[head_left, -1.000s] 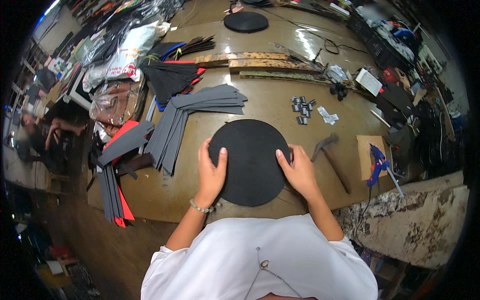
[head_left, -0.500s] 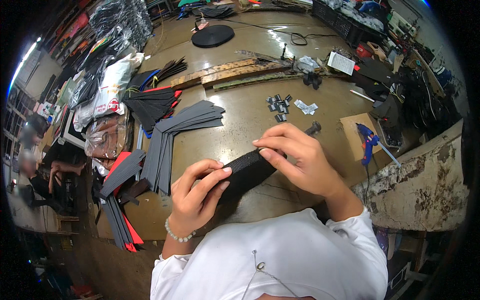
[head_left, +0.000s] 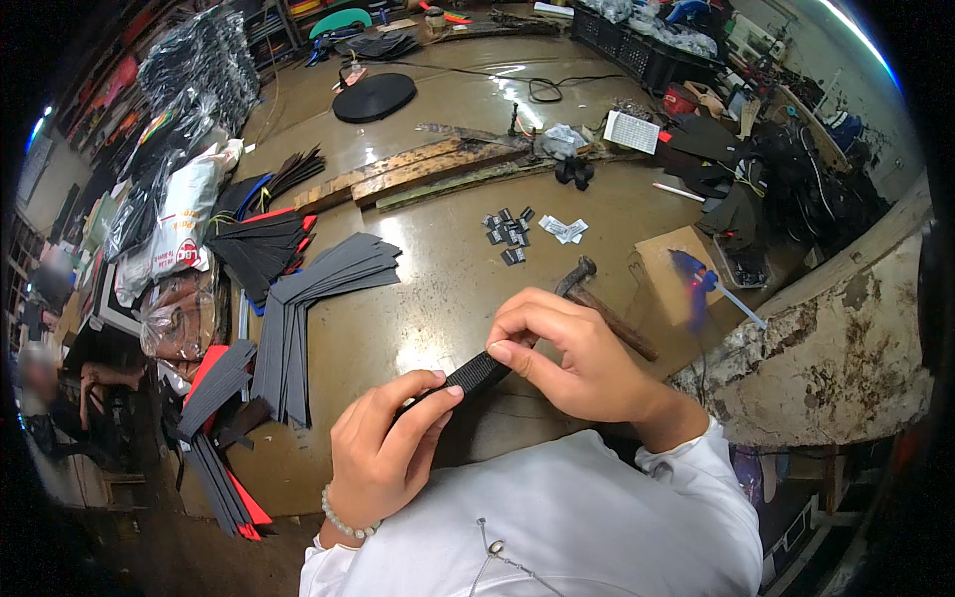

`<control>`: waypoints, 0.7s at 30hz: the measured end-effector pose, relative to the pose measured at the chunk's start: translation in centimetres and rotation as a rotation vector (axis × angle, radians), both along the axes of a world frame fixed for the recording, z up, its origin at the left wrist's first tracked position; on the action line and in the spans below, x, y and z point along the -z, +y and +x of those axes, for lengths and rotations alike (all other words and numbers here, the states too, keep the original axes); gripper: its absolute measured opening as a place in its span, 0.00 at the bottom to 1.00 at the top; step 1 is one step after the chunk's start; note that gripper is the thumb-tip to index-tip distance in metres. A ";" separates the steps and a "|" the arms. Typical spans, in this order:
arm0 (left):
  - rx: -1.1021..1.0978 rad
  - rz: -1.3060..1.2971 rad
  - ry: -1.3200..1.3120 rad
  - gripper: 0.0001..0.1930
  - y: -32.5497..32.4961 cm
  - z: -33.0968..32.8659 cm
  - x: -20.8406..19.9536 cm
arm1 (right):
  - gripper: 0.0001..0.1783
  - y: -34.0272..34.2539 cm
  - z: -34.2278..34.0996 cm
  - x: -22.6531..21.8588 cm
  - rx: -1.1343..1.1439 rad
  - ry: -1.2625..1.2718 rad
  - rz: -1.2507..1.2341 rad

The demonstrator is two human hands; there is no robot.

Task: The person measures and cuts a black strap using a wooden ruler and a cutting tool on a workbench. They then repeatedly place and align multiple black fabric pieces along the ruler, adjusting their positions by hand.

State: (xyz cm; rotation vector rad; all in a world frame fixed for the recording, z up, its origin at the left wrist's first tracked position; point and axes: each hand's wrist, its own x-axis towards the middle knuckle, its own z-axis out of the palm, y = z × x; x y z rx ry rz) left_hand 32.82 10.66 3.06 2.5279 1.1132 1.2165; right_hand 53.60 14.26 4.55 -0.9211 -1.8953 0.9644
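Observation:
A short piece of black ribbed webbing (head_left: 475, 372) is held between my two hands, slanting up to the right, close in front of my chest. My left hand (head_left: 383, 438) pinches its lower left end between fingertips and thumb. At the upper right end, the thumb and curled fingers of my right hand (head_left: 572, 360) close on it, hiding that end. Just beyond my right hand lies a hammer (head_left: 619, 326) with a wooden handle. Small dark labels (head_left: 509, 234) and a few white ones (head_left: 565, 231) are scattered on the table farther off.
Grey strips (head_left: 310, 291) fan out at the left, near black and red ones (head_left: 261, 247). Wooden boards (head_left: 418, 171) lie across the middle, with a black webbing roll (head_left: 374, 98) behind. A blue glue gun (head_left: 694, 274) rests on cardboard (head_left: 652, 261) at right.
The webbing has tilted, so less of its broad black underside shows. Both hands have come nearer to my body, uncovering most of the hammer. The whole view has shifted slightly.

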 end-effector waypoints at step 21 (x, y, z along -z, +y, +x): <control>0.045 -0.152 0.137 0.20 -1.0 -0.4 -0.4 | 0.12 -0.9 1.7 0.6 -0.101 -0.384 0.691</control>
